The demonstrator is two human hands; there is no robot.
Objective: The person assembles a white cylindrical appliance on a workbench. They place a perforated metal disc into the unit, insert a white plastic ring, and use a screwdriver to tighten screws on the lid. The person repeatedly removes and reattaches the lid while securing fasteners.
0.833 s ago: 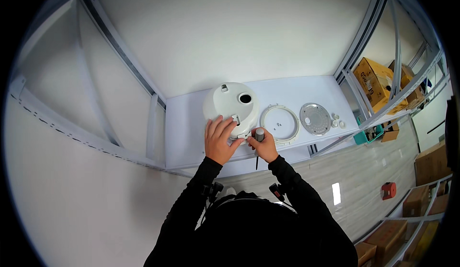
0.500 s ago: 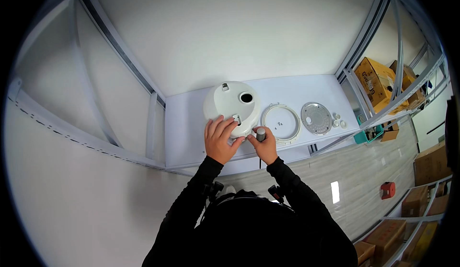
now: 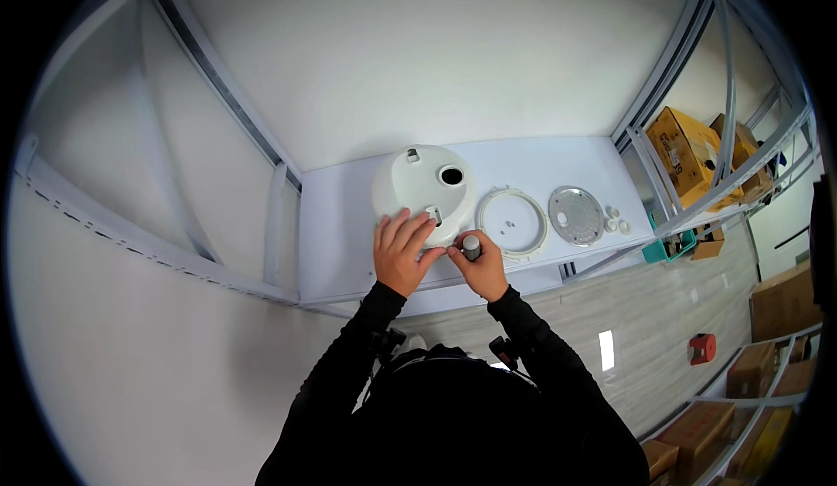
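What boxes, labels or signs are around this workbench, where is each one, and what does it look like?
Yellow cartons: upper right, behind the frame rails, boxy, one with a pale label patch.
Brown cardboard boxes: right edge and lower right, plain.
Teal bin: right of the table, small and rectangular.
No screens or signs show.

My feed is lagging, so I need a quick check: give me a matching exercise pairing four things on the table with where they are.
Things:
1. white dome housing
2. white ring
3. metal disc
4. grey-handled tool

Places:
A. in the right hand
B. under the left hand
C. farthest right
D. between housing and disc

Pairs: 1-B, 2-D, 3-C, 4-A
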